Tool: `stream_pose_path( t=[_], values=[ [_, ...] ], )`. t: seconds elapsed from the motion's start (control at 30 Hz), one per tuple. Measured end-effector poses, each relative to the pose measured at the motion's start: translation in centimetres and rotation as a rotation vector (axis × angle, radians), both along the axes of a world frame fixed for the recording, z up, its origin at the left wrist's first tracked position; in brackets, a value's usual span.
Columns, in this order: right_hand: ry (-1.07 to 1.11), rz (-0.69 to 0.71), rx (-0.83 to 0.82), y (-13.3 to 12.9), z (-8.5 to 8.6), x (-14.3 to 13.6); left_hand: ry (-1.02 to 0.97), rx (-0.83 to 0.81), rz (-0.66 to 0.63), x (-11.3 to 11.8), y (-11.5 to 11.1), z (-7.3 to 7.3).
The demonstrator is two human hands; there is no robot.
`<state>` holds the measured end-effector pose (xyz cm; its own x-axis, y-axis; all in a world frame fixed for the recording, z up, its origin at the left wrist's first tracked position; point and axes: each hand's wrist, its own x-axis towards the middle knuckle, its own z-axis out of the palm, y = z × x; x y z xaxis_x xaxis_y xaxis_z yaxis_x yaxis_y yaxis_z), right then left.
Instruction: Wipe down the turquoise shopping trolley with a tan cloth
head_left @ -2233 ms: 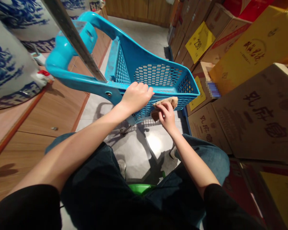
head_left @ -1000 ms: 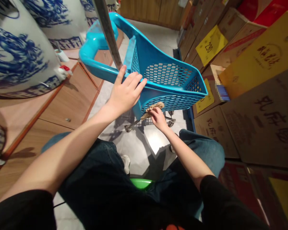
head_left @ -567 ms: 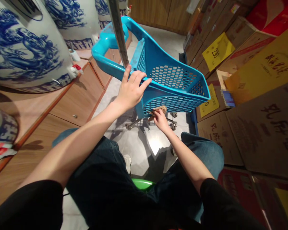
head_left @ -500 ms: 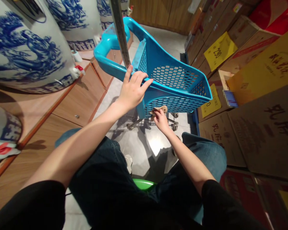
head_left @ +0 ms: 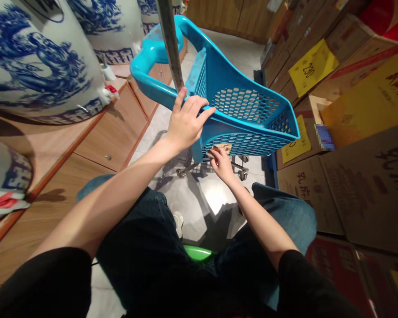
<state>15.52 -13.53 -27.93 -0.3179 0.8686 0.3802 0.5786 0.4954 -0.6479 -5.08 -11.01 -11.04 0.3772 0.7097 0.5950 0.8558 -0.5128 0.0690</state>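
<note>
A blue plastic shopping cart (head_left: 245, 126) with perforated sides stands in front of me, a metal pole (head_left: 170, 44) rising beside its handle. My left hand (head_left: 186, 121) lies over the cart's near top rim, thumb and fingers gripping the edge. Lower down, my right hand (head_left: 222, 165) pinches a tan cloth (head_left: 224, 148) against the perforated near side. Part of the cloth is hidden behind the fingers.
Large blue-and-white porcelain jars (head_left: 43, 66) stand on a wooden cabinet (head_left: 96, 143) at the left. Cardboard boxes (head_left: 305, 190) with yellow price signs (head_left: 313, 67) are stacked at the right. A green seat edge (head_left: 198, 252) shows between my legs.
The view has shifted slightly, so the cart and boxes appear a little further right. My left hand keeps its grip on the rim; my right hand and the cloth have moved slightly against the side.
</note>
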Motion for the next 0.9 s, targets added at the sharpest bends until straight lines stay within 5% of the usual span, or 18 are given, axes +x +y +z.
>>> stream_pose_path(
  t=[0.17,0.4,0.63,0.9],
  values=[
    [0.05,0.051,0.152,0.1,1.7,0.0,-0.033,-0.027,-0.01,0.2,-0.1,0.0],
    [-0.046,-0.017,-0.118,-0.5,-1.5,0.1,-0.024,-0.032,0.001,0.4,-0.5,0.2],
    [0.042,0.089,0.145,-0.4,2.1,-0.6,-0.025,-0.042,0.0,0.5,-0.6,0.3],
    [0.017,-0.049,-0.121,-0.5,-1.8,-0.5,-0.079,-0.018,-0.048,0.2,0.1,-0.4]
  ],
)
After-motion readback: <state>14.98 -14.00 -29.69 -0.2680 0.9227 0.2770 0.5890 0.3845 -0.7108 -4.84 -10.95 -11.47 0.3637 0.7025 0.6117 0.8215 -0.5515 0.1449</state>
